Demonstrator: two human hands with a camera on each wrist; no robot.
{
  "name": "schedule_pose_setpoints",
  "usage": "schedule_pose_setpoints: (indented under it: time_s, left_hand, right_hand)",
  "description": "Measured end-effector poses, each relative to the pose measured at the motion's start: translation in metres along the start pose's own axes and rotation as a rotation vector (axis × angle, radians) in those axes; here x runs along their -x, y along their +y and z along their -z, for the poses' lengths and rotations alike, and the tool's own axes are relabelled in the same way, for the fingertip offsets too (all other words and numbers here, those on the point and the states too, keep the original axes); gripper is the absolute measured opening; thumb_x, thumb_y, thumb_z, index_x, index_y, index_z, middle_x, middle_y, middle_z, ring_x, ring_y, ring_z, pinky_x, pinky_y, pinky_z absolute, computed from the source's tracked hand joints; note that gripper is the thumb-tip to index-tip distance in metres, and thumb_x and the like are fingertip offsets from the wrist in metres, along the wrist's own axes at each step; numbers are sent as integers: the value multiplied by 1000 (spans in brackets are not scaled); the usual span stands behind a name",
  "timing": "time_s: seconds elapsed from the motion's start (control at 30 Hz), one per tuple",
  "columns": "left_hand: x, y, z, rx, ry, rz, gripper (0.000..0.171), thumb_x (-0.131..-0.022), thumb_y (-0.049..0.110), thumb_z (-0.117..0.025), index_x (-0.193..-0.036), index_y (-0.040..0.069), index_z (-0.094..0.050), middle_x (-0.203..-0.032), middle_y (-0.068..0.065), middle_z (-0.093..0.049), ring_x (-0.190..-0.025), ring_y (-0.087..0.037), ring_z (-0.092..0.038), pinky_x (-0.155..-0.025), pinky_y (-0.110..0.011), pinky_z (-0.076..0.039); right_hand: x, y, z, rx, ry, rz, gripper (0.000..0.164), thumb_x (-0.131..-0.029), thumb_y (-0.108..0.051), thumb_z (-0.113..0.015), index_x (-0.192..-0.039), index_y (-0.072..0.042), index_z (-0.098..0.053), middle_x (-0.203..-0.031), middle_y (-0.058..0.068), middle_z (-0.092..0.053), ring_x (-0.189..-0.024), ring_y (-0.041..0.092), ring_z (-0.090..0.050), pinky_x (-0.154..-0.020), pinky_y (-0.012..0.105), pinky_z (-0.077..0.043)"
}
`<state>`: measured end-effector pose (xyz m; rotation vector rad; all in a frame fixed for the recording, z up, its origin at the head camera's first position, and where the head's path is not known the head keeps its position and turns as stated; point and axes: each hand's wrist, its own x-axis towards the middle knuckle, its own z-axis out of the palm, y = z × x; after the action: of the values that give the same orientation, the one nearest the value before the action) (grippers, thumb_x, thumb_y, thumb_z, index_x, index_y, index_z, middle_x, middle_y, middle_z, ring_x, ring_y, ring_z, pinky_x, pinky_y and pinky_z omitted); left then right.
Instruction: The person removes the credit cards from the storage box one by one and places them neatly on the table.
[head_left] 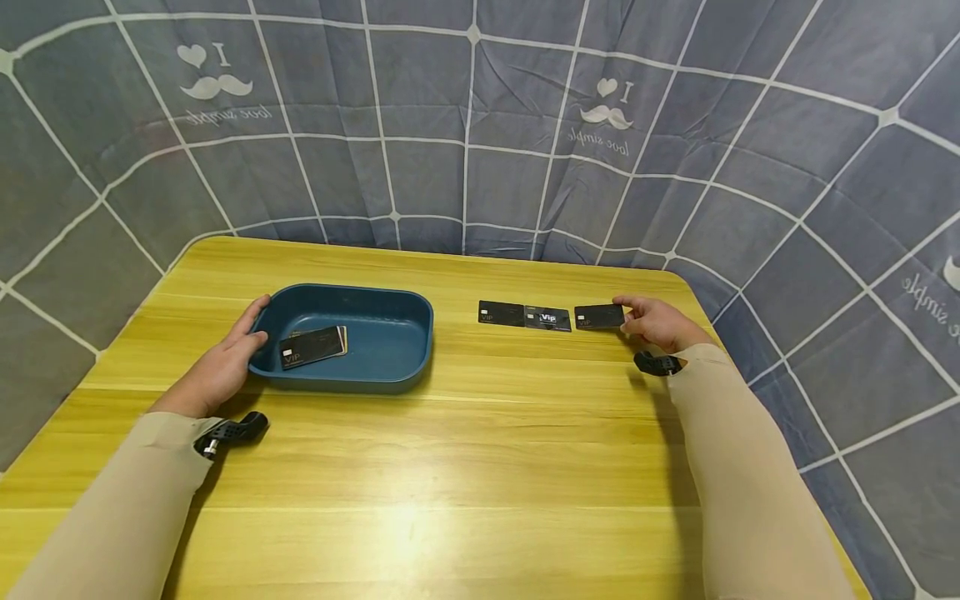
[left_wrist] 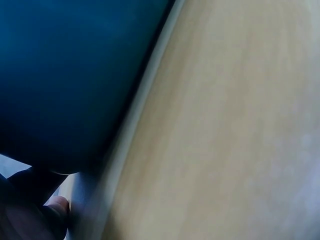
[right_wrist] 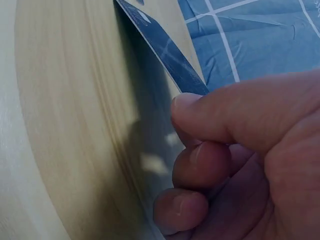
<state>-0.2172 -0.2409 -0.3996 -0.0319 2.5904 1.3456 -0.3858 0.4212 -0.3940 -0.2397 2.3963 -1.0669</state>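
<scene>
At the left, my left hand grips the left end of a blue rectangular tray, fingers along its outside and thumb at the rim. A small stack of cards lies in the tray, a black VIP card on top and lighter edges showing beneath. My right hand pinches the right end of another black card between thumb and fingers. In the right wrist view this card slants above the wood, its shadow below. Just left of it, a black card and a dark Vip card lie side by side.
Everything rests on a wood-grain table with rounded far corners. A grey curtain with white grid lines hangs behind and along both sides. Each wrist wears a small black camera mount, the left mount close over the tabletop.
</scene>
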Motion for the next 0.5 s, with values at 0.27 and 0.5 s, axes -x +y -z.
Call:
schedule_pose_setpoints:
  time_s: [0.27,0.5]
  left_hand:
    - [0,0,1,1,-1,5,62,-115,39,-16,-169,32,14,-175,-8,22,-159,-53,14,-120,-81,2]
    - [0,-1,1,0,1,6,62,-115,38,-16,-169,32,14,-175,-9,22,-159,-54,14,-120,-81,2]
  right_hand:
    - [-3,0,-5,74,-32,-63,71,-103,0,-55,-167,-2,-24,-96,9,-51,-70,17,-50,-62,28,-46]
    - [-6,-2,-6,206,-35,-67,69,-103,-5,-57,-166,-3,-29,-104,16,-58,-73,19,-55,-66,30,-48]
